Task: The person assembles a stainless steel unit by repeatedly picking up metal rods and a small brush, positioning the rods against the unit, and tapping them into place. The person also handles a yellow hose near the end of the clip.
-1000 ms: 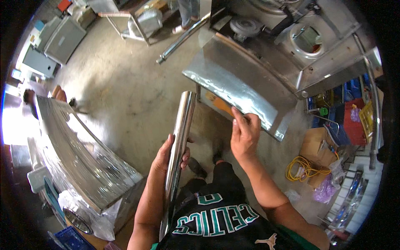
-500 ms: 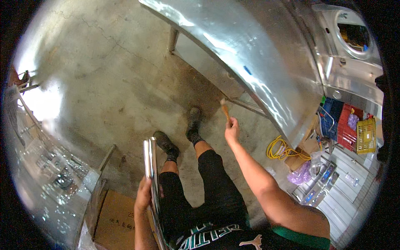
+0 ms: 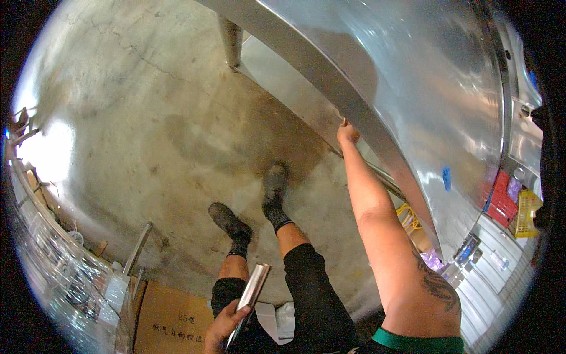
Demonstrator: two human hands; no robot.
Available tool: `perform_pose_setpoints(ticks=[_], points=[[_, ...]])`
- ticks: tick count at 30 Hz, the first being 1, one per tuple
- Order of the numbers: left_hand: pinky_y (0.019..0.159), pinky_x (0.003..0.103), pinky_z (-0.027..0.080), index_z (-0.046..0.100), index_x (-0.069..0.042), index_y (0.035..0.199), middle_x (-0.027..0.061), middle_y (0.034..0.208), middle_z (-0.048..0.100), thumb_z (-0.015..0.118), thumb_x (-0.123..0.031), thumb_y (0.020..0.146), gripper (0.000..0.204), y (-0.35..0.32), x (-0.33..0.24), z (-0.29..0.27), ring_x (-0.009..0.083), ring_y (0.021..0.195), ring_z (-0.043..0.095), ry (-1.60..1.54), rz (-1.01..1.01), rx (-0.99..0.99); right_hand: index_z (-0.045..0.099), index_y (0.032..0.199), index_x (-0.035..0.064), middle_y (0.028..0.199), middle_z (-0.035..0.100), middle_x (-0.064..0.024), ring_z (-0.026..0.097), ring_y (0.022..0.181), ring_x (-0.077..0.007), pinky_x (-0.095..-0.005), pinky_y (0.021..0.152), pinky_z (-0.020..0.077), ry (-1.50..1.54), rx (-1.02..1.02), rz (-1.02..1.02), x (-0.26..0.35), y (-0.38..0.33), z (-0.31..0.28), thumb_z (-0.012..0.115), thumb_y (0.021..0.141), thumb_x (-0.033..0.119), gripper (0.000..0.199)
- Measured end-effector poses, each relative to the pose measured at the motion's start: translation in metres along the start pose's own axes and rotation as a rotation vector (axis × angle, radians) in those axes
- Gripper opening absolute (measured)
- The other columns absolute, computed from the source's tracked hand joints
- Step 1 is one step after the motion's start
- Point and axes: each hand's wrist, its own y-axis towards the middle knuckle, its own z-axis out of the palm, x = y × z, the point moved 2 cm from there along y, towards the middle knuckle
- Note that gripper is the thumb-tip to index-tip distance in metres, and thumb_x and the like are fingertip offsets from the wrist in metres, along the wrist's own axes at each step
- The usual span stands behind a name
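My left hand, low in the picture beside my leg, is closed around a shiny metal tube, whose upper end tilts to the right. My right arm reaches forward, and my right hand is closed at the lower edge of a large stainless steel table. A bit of wooden-handled tool pokes out above the fist. The tool's head does not show, so I cannot tell whether it touches the metal.
A metal leg stands under the table's far end. Lower left are a cardboard box and plastic-wrapped goods. To the right are a red crate, a yellow basket and a yellow cord. Concrete floor lies ahead.
My right hand has moved forward and right with the wooden-handled tool, up to the table's edge. My left hand has lowered the tube and tilted it right. The table fills more of the view.
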Motion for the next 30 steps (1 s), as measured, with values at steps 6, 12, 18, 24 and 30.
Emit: perform_pose_setpoints(ticks=[6,12,18,24,30], points=[[0.092,0.032,0.048,0.058,0.001,0.131,0.0107,0.107,0.067,0.068,-0.048,0.097,0.06,-0.008,-0.03,0.011,0.0186,0.1,0.06,0.009,-0.015,0.18,0.059,0.133,0.0102,0.125,0.066,-0.0178,0.061,0.115,-0.0401,-0.0498,0.099,0.0476,-0.041,0.019,0.005,0.004,0.002,-0.001,0.073,0.091,0.029,0.048],[0.091,0.034,0.05,0.056,0.0,0.137,0.0132,0.11,0.069,0.071,-0.047,0.095,0.064,-0.006,-0.017,0.007,0.022,0.1,0.063,0.039,0.072,0.167,0.055,0.139,0.0096,0.132,0.063,-0.02,0.057,0.123,-0.0416,-0.0496,0.105,0.0443,-0.08,0.023,-0.043,0.001,-0.001,-0.005,0.073,0.09,0.03,0.056],[0.077,0.044,0.055,0.058,-0.003,0.133,0.0252,0.097,0.072,0.071,-0.057,0.09,0.07,-0.032,-0.053,0.007,0.0393,0.089,0.073,0.394,0.346,-0.066,0.052,0.145,0.0091,0.14,0.059,-0.0221,0.053,0.131,-0.0431,-0.0493,0.111,0.0409,-0.151,-0.138,-0.377,-0.027,-0.107,-0.015,0.073,0.09,0.032,0.063],[0.082,0.051,0.057,0.057,-0.005,0.134,0.0272,0.103,0.071,0.08,-0.047,0.079,0.073,-0.159,-0.097,0.024,0.0471,0.092,0.071,0.61,0.836,-0.559,0.028,0.156,-0.0056,0.161,0.032,-0.0294,0.034,0.148,-0.0441,-0.0491,0.122,0.029,0.192,0.571,0.025,-0.123,-0.371,-0.133,0.07,0.091,0.04,0.09],[0.071,0.04,0.055,0.047,0.01,0.127,0.0213,0.098,0.063,0.072,-0.056,0.085,0.083,-0.282,-0.111,0.028,0.0332,0.079,0.066,0.309,1.604,-0.63,0.038,0.156,0.0052,0.156,0.04,-0.0277,0.044,0.142,-0.0425,-0.05,0.115,0.0392,0.001,1.101,-0.458,-0.141,-0.553,-0.319,0.065,0.093,0.06,0.087]])
